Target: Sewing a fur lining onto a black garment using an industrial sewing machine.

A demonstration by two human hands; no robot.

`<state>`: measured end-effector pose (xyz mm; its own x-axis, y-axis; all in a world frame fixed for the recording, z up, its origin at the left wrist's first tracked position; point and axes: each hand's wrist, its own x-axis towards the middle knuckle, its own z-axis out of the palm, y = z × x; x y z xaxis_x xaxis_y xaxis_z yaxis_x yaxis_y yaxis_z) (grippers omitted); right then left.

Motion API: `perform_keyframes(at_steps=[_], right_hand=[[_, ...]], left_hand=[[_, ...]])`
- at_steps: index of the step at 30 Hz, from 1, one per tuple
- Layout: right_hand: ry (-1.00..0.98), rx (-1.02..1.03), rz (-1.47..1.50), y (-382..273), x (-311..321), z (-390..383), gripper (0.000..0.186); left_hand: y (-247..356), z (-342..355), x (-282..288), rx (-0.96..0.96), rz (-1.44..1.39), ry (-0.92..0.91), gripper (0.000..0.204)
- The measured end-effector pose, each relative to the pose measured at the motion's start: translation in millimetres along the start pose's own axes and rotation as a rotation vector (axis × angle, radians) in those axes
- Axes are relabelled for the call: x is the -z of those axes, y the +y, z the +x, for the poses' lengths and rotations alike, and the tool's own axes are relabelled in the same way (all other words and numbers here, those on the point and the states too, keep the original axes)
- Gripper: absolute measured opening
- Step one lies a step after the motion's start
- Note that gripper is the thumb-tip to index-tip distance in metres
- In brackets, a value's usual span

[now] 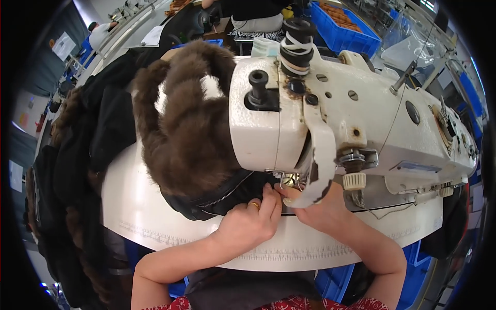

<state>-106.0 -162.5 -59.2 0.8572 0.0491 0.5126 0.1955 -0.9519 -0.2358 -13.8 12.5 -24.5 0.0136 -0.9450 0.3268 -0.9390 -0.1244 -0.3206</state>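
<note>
A black jacket (227, 194) with a silver zipper and brown fur trim (194, 139) lies on the white table, its edge under the needle area of a white sewing machine (341, 98). My left hand (251, 217), with a ring on one finger, pinches the black fabric just left of the presser foot (290, 180). Close beside it, my right hand (318, 204) has its fingers at the fabric's edge by the foot, closed together. The machine's curved white guard partly covers that hand, so its grip is hard to see in full.
Dark garments with fur (77, 150) are heaped along the left. A blue crate (346, 28) of brown pieces stands behind the machine. The white table (170, 227) has a ruler scale along its front edge. Other people sit farther back, and blue bins (413, 274) show below.
</note>
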Motion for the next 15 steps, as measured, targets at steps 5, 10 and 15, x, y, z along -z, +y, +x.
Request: perform_keyframes(at_steps=[5,10,15], right_hand=[[-0.156,-0.105,-0.095,3,-2,-4,0.024],[-0.029,-0.065,-0.047,11,-17,-8,0.011],[0.028,-0.049,0.062,2,-3,10,0.018]], left_hand=[[-4,2,-11,0.009,0.008,0.021,0.036],[-5,6,-16,0.038,-0.006,0.011,0.035],[-8,0,-23,0.158,-0.133,0.08,0.036]])
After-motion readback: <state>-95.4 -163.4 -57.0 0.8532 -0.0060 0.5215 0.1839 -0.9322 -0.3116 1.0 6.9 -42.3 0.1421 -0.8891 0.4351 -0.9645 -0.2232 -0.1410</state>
